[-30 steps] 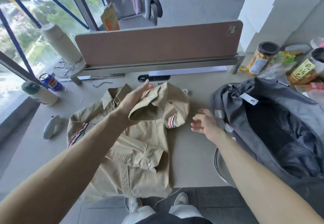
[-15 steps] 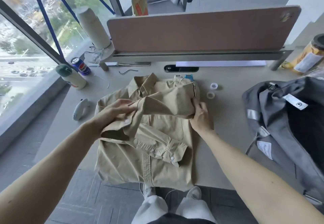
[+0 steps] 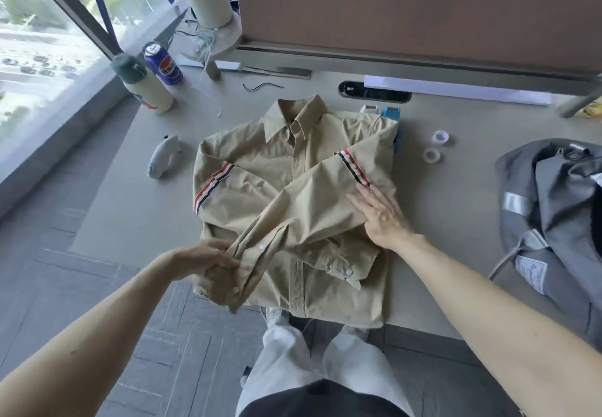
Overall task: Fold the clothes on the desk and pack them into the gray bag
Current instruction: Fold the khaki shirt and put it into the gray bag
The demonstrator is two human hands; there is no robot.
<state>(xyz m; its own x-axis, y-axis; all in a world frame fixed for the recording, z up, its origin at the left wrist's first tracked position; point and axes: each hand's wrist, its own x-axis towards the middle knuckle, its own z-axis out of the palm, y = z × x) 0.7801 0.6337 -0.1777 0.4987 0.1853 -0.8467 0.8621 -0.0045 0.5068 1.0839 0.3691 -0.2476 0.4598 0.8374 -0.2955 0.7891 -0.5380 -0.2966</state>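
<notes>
A tan button-up shirt (image 3: 293, 195) with red, white and navy sleeve stripes lies front-up on the grey desk (image 3: 130, 195), collar toward the divider. Both sleeves are folded across its chest. My left hand (image 3: 208, 258) grips the cuff of the upper sleeve at the shirt's lower left corner. My right hand (image 3: 381, 214) presses flat on that same sleeve near the striped band, fingers straight. The gray bag (image 3: 553, 221) sits on the desk at the right edge of the view, partly cut off.
A blue soda can (image 3: 163, 64), a cream bottle with a green cap (image 3: 143, 85) and a small white plush toy (image 3: 164, 159) stand left of the shirt. Two tape rolls (image 3: 436, 146) lie to its right. A brown divider panel (image 3: 417, 9) closes the back. The desk's front edge runs under the shirt hem.
The right sleeve has been drawn diagonally across the chest toward the lower left. My left hand moved down with the cuff; my right hand now lies flat on the sleeve. The view shifted left.
</notes>
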